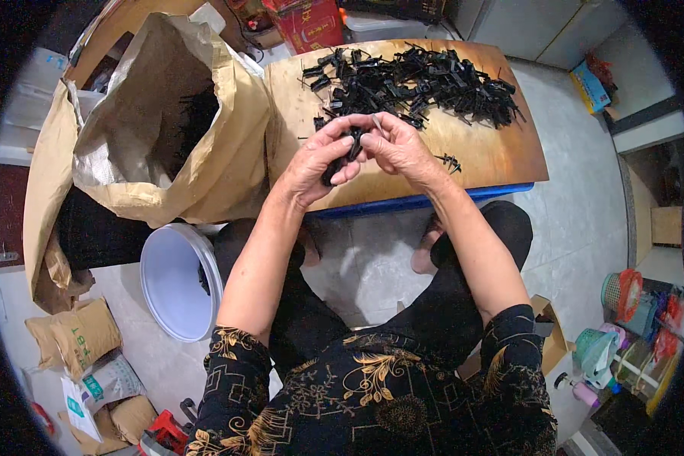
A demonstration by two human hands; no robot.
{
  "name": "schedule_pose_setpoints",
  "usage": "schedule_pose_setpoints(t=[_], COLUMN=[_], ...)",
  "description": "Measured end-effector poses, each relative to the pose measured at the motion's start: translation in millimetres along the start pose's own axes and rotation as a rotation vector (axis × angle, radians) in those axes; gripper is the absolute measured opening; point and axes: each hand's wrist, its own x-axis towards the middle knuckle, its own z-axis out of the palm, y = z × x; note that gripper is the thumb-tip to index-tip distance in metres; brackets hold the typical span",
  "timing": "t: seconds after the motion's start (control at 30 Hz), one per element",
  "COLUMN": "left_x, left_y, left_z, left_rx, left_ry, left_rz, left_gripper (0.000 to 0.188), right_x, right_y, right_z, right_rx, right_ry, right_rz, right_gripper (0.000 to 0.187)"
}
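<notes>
Over the near edge of a wooden board, my two hands meet at a small black plastic part [355, 143]. My left hand [311, 166] is closed around it, with a dark end showing below the fingers. My right hand [404, 154] is closed too, its thumb against the part. A thin grey strip [378, 124] sticks up from the right fingers; what it is I cannot make out. Beyond my hands lies a heap of similar black plastic parts [425, 83]. A few thin black pieces [449, 163] lie apart from it, right of my right hand.
The wooden board [501, 163] rests on something blue [425, 201]. At its left stands a large open paper sack [228, 159] with black parts inside. A white bucket [176, 285] sits by my left leg. A red box [308, 24] is behind the board. Packed bags [83, 334] lie lower left.
</notes>
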Motion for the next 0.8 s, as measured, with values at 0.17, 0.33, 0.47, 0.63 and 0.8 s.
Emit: schedule_pose_setpoints(t=[0.17,0.33,0.47,0.63,0.8], left_x=[-3,-3,-4,-1,3], left_y=[-2,1,0,-5,-6], left_z=[0,5,8,3,7], left_rx=[-0.028,0.187,0.586,0.667,0.682], left_ry=[-0.119,0.006,0.074,0.183,0.326], left_rz=[-0.052,0.004,0.006,0.060,0.099], left_gripper=[0.036,0.035,0.033,0.036,0.038], right_x=[-3,-1,7,7,-1], right_y=[-8,-11,12,11,13], right_z=[0,-1,-4,10,19], right_rx=[0.004,-0.221,-0.188,-0.023,0.142], right_ry=[-0.097,0.041,0.036,0.131,0.112], right_rz=[0.088,0.029,-0.033,0.075,0.165], right_gripper=[0.024,0.019,0.022,0.026,0.032])
